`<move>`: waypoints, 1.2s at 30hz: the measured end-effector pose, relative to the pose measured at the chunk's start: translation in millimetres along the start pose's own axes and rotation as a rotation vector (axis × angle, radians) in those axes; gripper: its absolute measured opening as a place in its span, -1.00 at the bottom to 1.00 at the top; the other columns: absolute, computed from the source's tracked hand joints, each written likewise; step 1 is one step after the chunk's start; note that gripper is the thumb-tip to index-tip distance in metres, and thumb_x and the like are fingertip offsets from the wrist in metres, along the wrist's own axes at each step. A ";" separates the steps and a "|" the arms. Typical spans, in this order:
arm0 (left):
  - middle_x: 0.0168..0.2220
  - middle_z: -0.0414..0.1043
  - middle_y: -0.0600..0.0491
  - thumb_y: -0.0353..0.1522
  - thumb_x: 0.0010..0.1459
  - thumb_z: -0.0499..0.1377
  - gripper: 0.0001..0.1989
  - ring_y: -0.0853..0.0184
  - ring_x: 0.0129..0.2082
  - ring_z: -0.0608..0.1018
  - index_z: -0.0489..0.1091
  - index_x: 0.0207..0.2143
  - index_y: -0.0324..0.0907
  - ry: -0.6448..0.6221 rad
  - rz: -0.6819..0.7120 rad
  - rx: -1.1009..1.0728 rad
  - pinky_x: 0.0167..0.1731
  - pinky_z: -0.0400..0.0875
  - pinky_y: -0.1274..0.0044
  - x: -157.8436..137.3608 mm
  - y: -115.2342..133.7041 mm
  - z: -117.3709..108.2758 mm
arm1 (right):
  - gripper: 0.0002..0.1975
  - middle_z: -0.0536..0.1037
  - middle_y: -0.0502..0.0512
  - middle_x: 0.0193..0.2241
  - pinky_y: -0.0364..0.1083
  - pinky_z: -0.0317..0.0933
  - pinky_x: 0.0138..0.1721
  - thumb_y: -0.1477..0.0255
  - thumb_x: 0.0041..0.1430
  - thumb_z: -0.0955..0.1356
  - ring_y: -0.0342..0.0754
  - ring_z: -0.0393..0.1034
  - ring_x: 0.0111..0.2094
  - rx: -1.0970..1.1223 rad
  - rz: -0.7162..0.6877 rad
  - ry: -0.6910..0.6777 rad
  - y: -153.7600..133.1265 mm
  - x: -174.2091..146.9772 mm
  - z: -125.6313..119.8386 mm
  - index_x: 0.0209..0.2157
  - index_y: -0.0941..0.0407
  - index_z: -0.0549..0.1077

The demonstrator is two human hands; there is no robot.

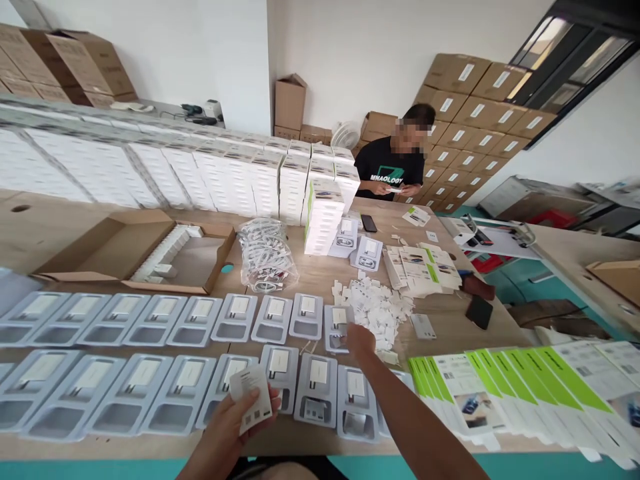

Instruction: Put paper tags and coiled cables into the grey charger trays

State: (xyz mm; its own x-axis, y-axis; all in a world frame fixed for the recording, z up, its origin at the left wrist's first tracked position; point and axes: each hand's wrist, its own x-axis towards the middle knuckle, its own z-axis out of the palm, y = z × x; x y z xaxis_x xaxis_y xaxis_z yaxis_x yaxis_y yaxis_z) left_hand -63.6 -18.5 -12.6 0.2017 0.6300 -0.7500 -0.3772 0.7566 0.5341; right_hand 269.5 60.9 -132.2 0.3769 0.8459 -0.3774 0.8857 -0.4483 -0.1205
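My left hand (235, 420) is closed round a small stack of white printed leaflets (253, 397), thumb on top, over the front row of trays. My right hand (361, 343) reaches to the right end of the back row, at a grey-blue plastic tray (329, 341). Its fingers are bent and partly hidden; a blurred greyish piece shows by the fingertips, too unclear to name. A white charger (339, 316) sits in that tray's upper compartment. In the front row, a tray (316, 387) by my right forearm has a leaflet (315, 409) in its lower compartment.
Two rows of trays with chargers stretch left. Behind them lie an open carton (205, 288), bagged cables (267, 257) and stacked white boxes (323, 220). A pile of small white pieces (375, 307) and green-white box sleeves (530, 380) are at right. A co-worker (390, 163) sits opposite.
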 end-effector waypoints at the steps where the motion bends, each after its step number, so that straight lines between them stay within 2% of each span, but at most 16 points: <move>1: -0.13 0.56 -0.16 -0.35 0.01 0.32 -0.70 0.05 -0.08 0.57 0.45 -0.18 -0.26 0.015 0.005 0.005 -0.11 0.53 0.32 1.0 0.3 1.0 | -0.82 0.56 0.16 -0.36 -0.08 0.19 -0.33 0.44 0.04 0.40 0.07 0.45 -0.28 0.001 -0.006 0.003 1.7 -0.2 -1.8 -0.26 0.14 0.49; 5: -0.17 0.57 -0.17 -0.34 0.02 0.32 -0.70 0.06 -0.13 0.60 0.44 -0.18 -0.27 0.017 -0.006 0.049 -0.27 0.57 0.40 8.2 9.7 1.2 | -0.84 0.54 0.15 -0.29 -0.12 0.14 -0.38 0.44 0.09 0.36 0.01 0.44 -0.32 0.015 -0.015 0.042 5.2 -8.7 -10.0 -0.24 0.13 0.47; 7: -0.18 0.57 -0.18 -0.32 0.00 0.34 -0.66 0.06 -0.14 0.60 0.43 -0.17 -0.27 -0.017 0.012 0.074 -0.29 0.56 0.42 11.0 18.0 -1.6 | -0.82 0.53 0.13 -0.20 -0.14 0.13 -0.39 0.40 0.15 0.33 -0.02 0.43 -0.29 0.024 -0.025 0.066 4.0 -13.5 -11.6 -0.19 0.08 0.46; 9: -0.17 0.57 -0.18 -0.29 -0.01 0.35 -0.62 0.04 -0.13 0.59 0.41 -0.16 -0.27 -0.062 0.013 0.104 -0.26 0.56 0.40 12.2 26.3 -7.8 | -0.82 0.53 0.08 -0.20 -0.16 0.13 -0.39 0.36 0.21 0.29 -0.05 0.43 -0.28 0.032 -0.025 0.061 0.6 -16.2 -11.0 -0.19 0.04 0.47; 13: -0.16 0.57 -0.18 -0.24 0.00 0.34 -0.58 0.03 -0.12 0.59 0.40 -0.13 -0.27 -0.103 -0.022 0.132 -0.24 0.56 0.36 11.5 39.9 -30.7 | -0.80 0.56 0.08 -0.36 -0.15 0.13 -0.40 0.34 0.22 0.28 -0.04 0.43 -0.33 0.001 0.013 0.023 -10.8 -18.3 -6.9 -0.33 0.10 0.52; 17: -0.15 0.56 -0.19 -0.31 0.00 0.35 -0.59 0.04 -0.12 0.59 0.38 -0.11 -0.28 -0.039 -0.024 0.103 -0.22 0.56 0.35 12.0 49.3 -57.5 | -0.82 0.57 0.09 -0.34 -0.14 0.14 -0.37 0.39 0.20 0.29 -0.03 0.42 -0.30 -0.056 -0.012 0.011 -26.5 -25.8 -2.9 -0.34 0.10 0.53; 20: -0.13 0.55 -0.18 -0.32 0.00 0.35 -0.58 0.04 -0.10 0.58 0.36 -0.10 -0.26 -0.014 -0.011 0.078 -0.21 0.56 0.35 14.3 53.0 -71.4 | -0.75 0.57 0.09 -0.36 -0.12 0.17 -0.31 0.43 0.23 0.26 -0.02 0.43 -0.28 -0.085 -0.040 -0.013 -39.3 -33.9 -4.0 -0.41 0.10 0.55; 24: -0.12 0.54 -0.15 -0.30 -0.01 0.36 -0.56 0.05 -0.08 0.57 0.34 -0.10 -0.22 -0.003 0.024 0.032 -0.21 0.56 0.36 15.1 57.7 -77.1 | -0.75 0.57 0.15 -0.37 -0.02 0.16 -0.14 0.49 0.19 0.27 0.08 0.41 -0.16 -0.085 -0.067 0.001 -53.3 -42.6 -19.7 -0.50 0.13 0.53; 27: -0.14 0.54 -0.15 -0.23 -0.01 0.35 -0.53 0.06 -0.10 0.57 0.35 -0.09 -0.23 -0.061 0.068 0.041 -0.27 0.56 0.40 12.5 63.5 -74.7 | -0.77 0.57 0.21 -0.33 0.03 0.16 -0.10 0.49 0.20 0.26 0.12 0.40 -0.13 -0.051 -0.111 0.030 -72.1 -57.5 -36.1 -0.40 0.13 0.55; 30: -0.14 0.54 -0.14 -0.15 -0.02 0.34 -0.48 0.05 -0.10 0.57 0.35 -0.07 -0.22 -0.143 0.084 0.097 -0.28 0.55 0.38 10.9 70.0 -69.1 | -0.69 0.57 0.14 -0.26 -0.04 0.25 -0.20 0.31 0.31 0.18 0.03 0.43 -0.22 0.161 -0.216 0.007 -112.4 -92.6 -46.3 -0.21 0.06 0.53; 33: -0.13 0.53 -0.13 -0.16 -0.01 0.32 -0.51 0.09 -0.12 0.56 0.37 -0.07 -0.21 -0.178 0.094 0.149 -0.29 0.54 0.38 10.2 74.1 -62.5 | -0.64 0.55 0.10 -0.26 -0.05 0.30 -0.27 0.16 0.19 0.32 0.03 0.43 -0.27 0.785 -0.398 -0.144 -167.1 -141.9 -45.0 -0.05 0.04 0.45; 36: -0.13 0.53 -0.10 -0.21 0.01 0.30 -0.56 0.12 -0.15 0.56 0.39 -0.07 -0.19 -0.218 0.127 0.165 -0.34 0.53 0.42 9.1 75.0 -59.5 | -0.63 0.52 0.06 -0.33 -0.07 0.29 -0.28 0.23 0.12 0.40 0.00 0.40 -0.31 1.180 -0.489 -0.245 -210.3 -177.7 -33.0 -0.06 0.06 0.43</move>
State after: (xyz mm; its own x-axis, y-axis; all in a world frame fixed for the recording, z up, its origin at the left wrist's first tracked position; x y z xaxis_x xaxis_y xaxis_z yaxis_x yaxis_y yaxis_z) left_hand -143.9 33.6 -2.5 0.3582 0.7308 -0.5810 -0.2637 0.6762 0.6879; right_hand 25.3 14.3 -9.5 -0.0852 0.9746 -0.2072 0.0977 -0.1987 -0.9752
